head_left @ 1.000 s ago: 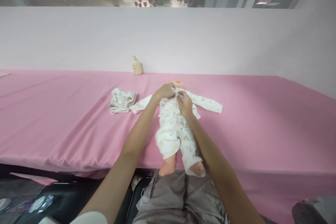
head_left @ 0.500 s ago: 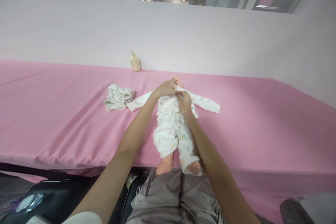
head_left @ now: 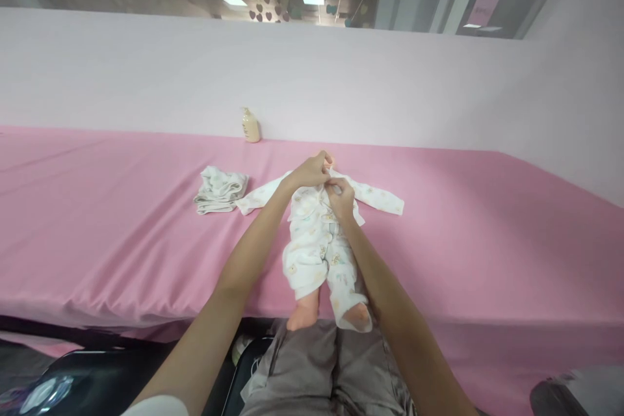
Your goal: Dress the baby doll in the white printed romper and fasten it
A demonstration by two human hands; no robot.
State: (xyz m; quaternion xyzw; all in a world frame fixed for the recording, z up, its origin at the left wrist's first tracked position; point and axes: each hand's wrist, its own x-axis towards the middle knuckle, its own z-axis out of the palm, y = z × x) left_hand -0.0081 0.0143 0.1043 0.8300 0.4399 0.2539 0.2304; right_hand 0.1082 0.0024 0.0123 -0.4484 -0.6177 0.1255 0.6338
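A baby doll (head_left: 303, 312) lies on its back with its feet toward me, at the table's front edge. It wears a white printed baby outfit (head_left: 308, 244) with long sleeves spread out to both sides. At the neckline my left hand (head_left: 314, 171) is closed, its fingers pinching the cloth near the collar. My right hand (head_left: 341, 198) is closed beside it, thumb and fingers pinched on the front of the outfit. The fingertips of both hands almost meet. Most of the doll's head is hidden behind my left hand.
The pink sheet (head_left: 487, 240) covers the table. Left of the doll sits a folded stack of white cloth (head_left: 220, 190), close to one sleeve end. A cream pump bottle (head_left: 250, 126) stands at the back by the white wall (head_left: 146, 71). A black chair (head_left: 107, 377) is below left.
The view has tilted up slightly, so everything sits a little lower. Both hands stay at the neckline, their fingers shifting only slightly.
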